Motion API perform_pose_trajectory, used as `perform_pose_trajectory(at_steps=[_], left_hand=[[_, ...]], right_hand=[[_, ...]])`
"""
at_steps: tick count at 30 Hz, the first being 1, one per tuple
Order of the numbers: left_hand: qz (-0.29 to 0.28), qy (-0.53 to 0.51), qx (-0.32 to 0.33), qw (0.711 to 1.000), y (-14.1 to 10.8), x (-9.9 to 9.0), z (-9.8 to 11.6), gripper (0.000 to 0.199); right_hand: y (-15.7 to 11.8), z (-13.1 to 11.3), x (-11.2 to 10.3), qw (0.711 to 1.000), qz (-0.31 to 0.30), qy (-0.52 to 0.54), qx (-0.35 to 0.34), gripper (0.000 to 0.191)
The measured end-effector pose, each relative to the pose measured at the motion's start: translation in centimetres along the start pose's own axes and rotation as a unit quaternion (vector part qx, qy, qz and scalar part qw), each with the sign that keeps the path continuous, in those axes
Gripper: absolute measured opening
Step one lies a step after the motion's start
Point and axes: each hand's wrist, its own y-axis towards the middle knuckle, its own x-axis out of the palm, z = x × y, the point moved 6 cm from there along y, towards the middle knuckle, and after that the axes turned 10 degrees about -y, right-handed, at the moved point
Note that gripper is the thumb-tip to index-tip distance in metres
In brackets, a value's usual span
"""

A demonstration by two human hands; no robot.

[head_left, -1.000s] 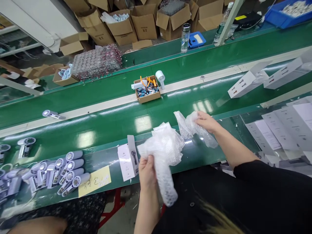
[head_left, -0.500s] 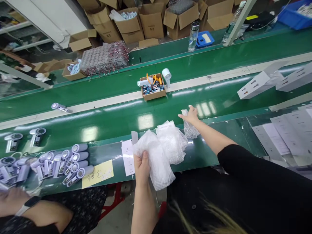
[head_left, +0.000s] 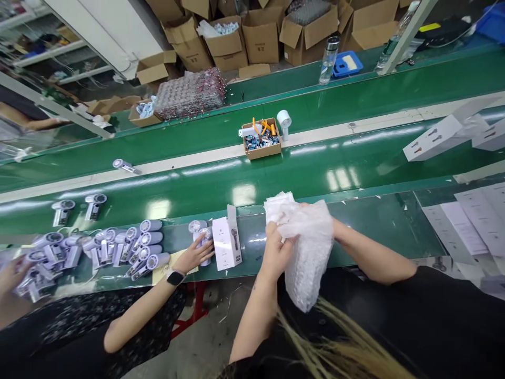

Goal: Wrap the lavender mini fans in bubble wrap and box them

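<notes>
My left hand (head_left: 276, 252) pinches the near left edge of a white bubble-wrap bag (head_left: 310, 258), which hangs over the bench edge. More white bubble-wrap bags (head_left: 278, 202) lie just behind that hand. My right hand (head_left: 305, 205) is at the far side of the bag; the bag covers nearly all its fingers, so its grip is hidden. To the left of my left hand a white box (head_left: 224, 242) with a printed side rests on the bench, its top flap up.
A co-worker's hand (head_left: 195, 252) touches lilac handheld fans (head_left: 201, 234) beside the box. Many more fans (head_left: 134, 242) lie at left. A carton of small parts (head_left: 263, 151) stands on the belt, white boxes (head_left: 430, 139) at right.
My right hand has come back from the small bag at right to the bag in my left hand. A co-worker's hand, fans and the upright white box have appeared at left.
</notes>
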Motion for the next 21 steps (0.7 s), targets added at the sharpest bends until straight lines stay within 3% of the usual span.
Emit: perform_pose_trajectory(at_steps=[2,4,7,10,12,13,15,17,19,21], left_hand=[[0.038,0.029,-0.005,0.999,0.5,-2.3,1.2,0.019],[0.065,0.027,0.012,0.997,-0.2,-1.0,1.2,0.018],[0.058,0.013,0.029,0.998,-2.9,5.9,-0.8,0.022],[0.028,-0.014,0.038,0.999,-5.1,13.0,-2.9,0.025],[-0.042,-0.068,0.041,0.996,-5.4,15.7,-3.5,0.037],[-0.070,-0.089,0.040,0.993,-5.2,15.9,-3.6,0.045],[-0.053,-0.077,0.040,0.995,-4.1,13.8,-3.7,0.054],[0.076,0.043,0.051,0.995,-2.6,8.7,-4.0,0.053],[0.198,0.251,0.041,0.947,-1.6,3.7,-4.8,0.059],[0.200,0.424,-0.019,0.883,-0.9,0.9,-6.9,0.080]], right_hand=[[-0.6,-0.5,2.1,0.993,-0.047,0.099,0.035,0.030],[-1.3,-0.4,3.1,0.974,-0.088,0.188,0.090,0.033],[-2.2,-0.4,3.4,0.958,-0.111,0.239,0.115,0.042],[-2.9,-0.7,4.5,0.962,-0.115,0.242,0.060,0.063],[-2.6,-0.3,5.5,0.974,-0.082,0.210,0.026,0.074],[-2.0,0.2,5.6,0.982,-0.041,0.184,0.015,0.077],[-0.2,1.7,5.1,0.991,0.073,0.111,0.000,0.082],[2.2,3.6,4.0,0.988,0.154,0.009,0.009,0.094],[4.3,5.6,2.9,0.976,0.179,-0.115,0.034,0.107],[5.2,6.9,2.0,0.951,0.206,-0.226,0.047,0.108]])
